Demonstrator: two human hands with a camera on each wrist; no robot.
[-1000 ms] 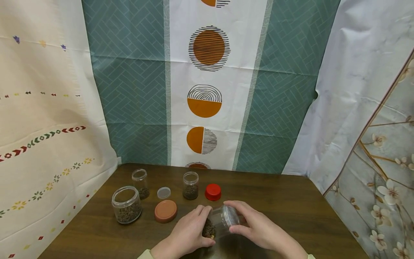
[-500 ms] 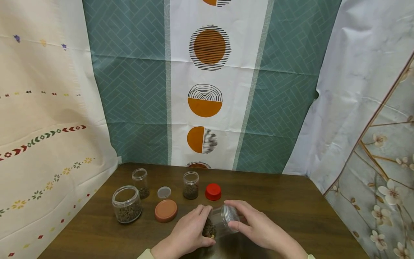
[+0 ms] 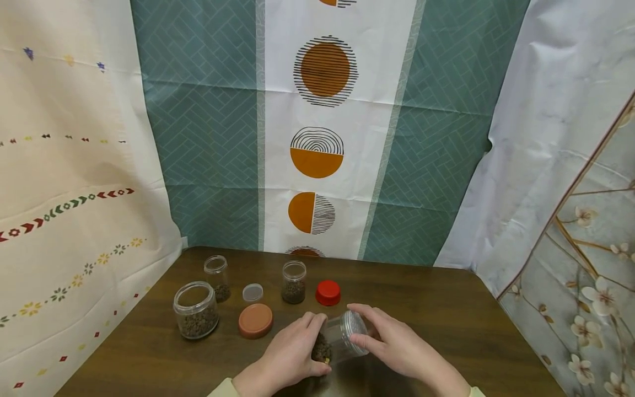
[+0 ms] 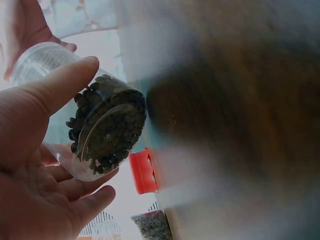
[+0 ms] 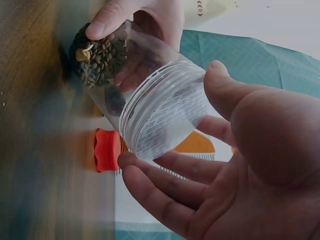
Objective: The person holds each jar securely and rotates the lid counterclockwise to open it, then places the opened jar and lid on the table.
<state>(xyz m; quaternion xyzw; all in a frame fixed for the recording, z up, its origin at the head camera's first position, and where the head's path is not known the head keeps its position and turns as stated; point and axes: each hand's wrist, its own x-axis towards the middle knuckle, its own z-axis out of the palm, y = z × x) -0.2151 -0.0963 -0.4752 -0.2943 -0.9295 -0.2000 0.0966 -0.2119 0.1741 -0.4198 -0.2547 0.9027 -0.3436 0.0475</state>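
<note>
A clear jar (image 3: 337, 341) leans tilted toward the right hand, low over the table in the head view. My left hand (image 3: 292, 353) grips its base end, thumb on one side and fingers on the other. Dark brown seed-like pieces (image 5: 107, 57) lie at that end, with a small yellowish piece (image 5: 84, 54) among them. A translucent lid (image 5: 167, 112) with a ridged rim covers the other end. My right hand (image 3: 397, 342) holds the lid, with the thumb at one edge and curled fingers at the opposite edge.
Three lidless jars with dark contents stand left and behind: a wide jar (image 3: 195, 317), a slim jar (image 3: 217, 275) and another small jar (image 3: 294, 286). A clear lid (image 3: 252, 293), an orange-brown lid (image 3: 255, 321) and a red cap (image 3: 328, 293) lie on the brown table (image 3: 421, 292).
The right thumb and fingers have shifted slightly upward around the lid. My left hand keeps its grip, and the jar stays tilted. The head view has moved a little.
</note>
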